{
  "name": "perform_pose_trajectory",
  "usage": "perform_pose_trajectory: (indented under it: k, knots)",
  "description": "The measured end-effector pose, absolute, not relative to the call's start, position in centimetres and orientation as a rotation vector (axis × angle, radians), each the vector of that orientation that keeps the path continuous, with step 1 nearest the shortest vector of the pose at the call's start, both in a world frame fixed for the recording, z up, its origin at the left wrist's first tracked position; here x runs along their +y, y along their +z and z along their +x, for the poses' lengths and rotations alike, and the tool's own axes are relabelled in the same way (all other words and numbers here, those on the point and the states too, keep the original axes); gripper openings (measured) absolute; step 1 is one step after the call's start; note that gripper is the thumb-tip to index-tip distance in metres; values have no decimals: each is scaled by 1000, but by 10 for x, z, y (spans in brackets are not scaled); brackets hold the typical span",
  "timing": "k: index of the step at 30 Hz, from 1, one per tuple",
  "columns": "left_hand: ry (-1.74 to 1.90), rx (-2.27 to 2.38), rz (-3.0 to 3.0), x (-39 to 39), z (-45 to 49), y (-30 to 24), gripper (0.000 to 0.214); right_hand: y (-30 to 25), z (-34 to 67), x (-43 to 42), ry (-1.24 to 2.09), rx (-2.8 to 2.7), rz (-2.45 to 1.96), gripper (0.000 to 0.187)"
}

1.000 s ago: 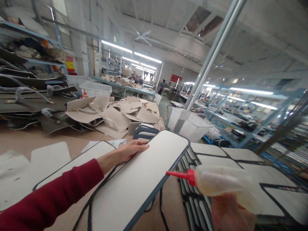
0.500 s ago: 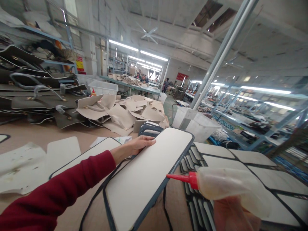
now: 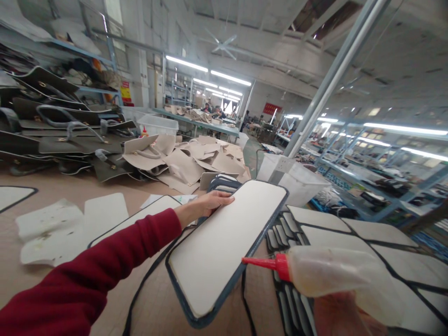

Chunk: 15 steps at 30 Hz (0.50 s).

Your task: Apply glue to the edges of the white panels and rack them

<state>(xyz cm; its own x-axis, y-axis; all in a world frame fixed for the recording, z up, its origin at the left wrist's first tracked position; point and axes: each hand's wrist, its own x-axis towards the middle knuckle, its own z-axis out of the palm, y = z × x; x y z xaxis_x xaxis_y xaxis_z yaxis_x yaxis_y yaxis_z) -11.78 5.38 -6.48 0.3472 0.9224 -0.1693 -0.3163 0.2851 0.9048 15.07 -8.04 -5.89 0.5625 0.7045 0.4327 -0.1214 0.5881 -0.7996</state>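
My left hand (image 3: 217, 201), in a red sleeve, grips a long white panel (image 3: 227, 247) by its left edge, thumb on top. Rounded at the corners, the panel has a dark blue band around its edge and is held tilted over the table. In my right hand (image 3: 345, 310), partly cut off below, is a translucent glue bottle (image 3: 329, 270) with a red nozzle. The nozzle's tip is at the panel's lower right edge; whether it touches cannot be made out. Dark strips (image 3: 247, 298) hang or lie beneath the panel.
Edged white panels (image 3: 402, 266) lie in rows at right, beside a stack of narrow dark-edged pieces (image 3: 292, 298). Beige bag pieces (image 3: 189, 163) and dark bag pieces (image 3: 70, 140) pile up behind. A stained white sheet (image 3: 52, 233) lies left. A metal post (image 3: 332, 84) rises beyond the table.
The panel has shifted so its bottom corner now shows, and the nozzle tip sits slightly lower in view against its right edge. Both hands keep their hold. The whole view has swung slightly left.
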Motion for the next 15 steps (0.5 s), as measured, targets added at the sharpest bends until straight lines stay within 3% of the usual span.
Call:
perform_pose_trajectory:
  k: [5, 15]
  knots:
    - [980, 844, 916, 56, -118, -60, 40, -53, 142, -86, 598, -787, -852, 44]
    - [990, 846, 930, 59, -117, -53, 32, -59, 140, -94, 551, -842, -894, 34]
